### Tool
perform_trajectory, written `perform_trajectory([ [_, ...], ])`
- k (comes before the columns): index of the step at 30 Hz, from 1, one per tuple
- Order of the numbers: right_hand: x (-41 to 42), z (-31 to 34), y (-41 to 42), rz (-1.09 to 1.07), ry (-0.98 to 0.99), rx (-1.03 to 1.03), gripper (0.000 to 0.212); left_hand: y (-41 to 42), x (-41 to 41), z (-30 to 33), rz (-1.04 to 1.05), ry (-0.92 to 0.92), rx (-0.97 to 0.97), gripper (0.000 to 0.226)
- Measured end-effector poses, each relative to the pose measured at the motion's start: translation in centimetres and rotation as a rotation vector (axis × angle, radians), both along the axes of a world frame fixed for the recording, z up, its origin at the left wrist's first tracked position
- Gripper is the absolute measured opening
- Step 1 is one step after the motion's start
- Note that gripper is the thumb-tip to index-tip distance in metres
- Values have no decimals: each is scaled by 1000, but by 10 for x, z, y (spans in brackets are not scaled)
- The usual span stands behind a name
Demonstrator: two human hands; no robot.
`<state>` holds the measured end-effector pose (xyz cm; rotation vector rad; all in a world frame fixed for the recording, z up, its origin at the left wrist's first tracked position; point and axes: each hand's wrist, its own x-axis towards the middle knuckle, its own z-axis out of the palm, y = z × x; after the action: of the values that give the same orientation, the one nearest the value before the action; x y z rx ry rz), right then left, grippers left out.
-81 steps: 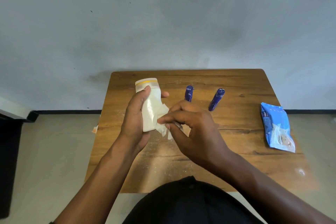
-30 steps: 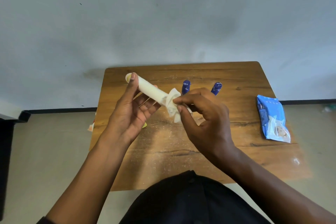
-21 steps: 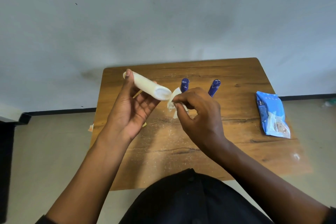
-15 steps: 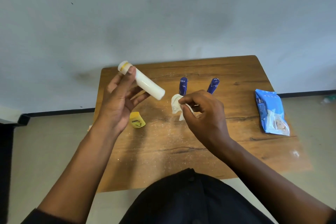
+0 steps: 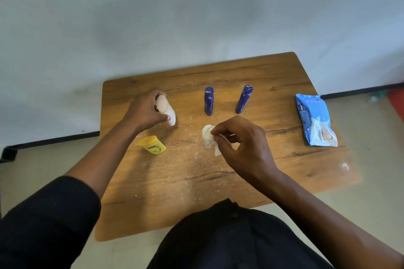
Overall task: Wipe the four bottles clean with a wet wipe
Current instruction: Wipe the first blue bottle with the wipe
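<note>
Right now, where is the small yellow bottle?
In the head view the small yellow bottle lies on the wooden table's left side, near the person, just below the left hand holding the white bottle.

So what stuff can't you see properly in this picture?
Head view only:
- White bottle: partly covered by the left hand; touching the table or not, unclear.
- Wet wipe: partly hidden by the right hand.
- Writing on the yellow bottle, blue bottles and wipes pack: too small.
</note>
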<state>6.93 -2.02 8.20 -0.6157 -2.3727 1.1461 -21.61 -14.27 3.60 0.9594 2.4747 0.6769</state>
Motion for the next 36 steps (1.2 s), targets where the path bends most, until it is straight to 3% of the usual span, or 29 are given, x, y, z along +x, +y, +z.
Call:
perform_trajectory([
  [4, 0, -3, 1, -3, -25, 24, 12, 3, -11, -31, -71, 64, -118, 70],
  [10, -10, -7, 5, -23, -45, 8, 12, 8, -18, -54, -78, 57, -144, 72],
  [29, -24, -13, 14, -17, -30, 2, 12, 29, -20, -64, -135, 45, -182, 59],
  [36, -23, -17, 15, -8, -35, -4, 13, 34, 12, -68, -213, 63, -255, 65],
])
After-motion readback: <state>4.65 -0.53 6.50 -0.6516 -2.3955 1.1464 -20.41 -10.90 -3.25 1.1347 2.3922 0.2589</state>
